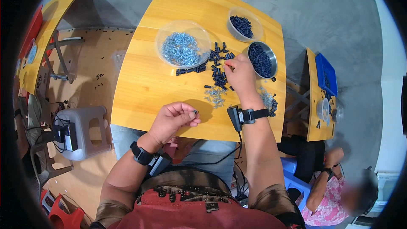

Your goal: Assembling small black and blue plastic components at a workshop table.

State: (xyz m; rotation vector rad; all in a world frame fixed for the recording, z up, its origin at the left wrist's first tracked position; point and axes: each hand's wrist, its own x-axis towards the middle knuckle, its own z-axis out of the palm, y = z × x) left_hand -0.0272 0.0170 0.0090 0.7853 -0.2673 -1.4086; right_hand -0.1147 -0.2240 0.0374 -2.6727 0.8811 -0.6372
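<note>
Left hand (171, 121) pinches 1 dark piece (195, 111); right hand (241, 75), fingers (230, 62) narrowed, is beside black parts (219, 77), its hold unclear.

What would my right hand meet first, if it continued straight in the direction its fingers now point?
Your right hand would probably first meet the loose dark pieces on the table; its height above them is unclear.
</note>
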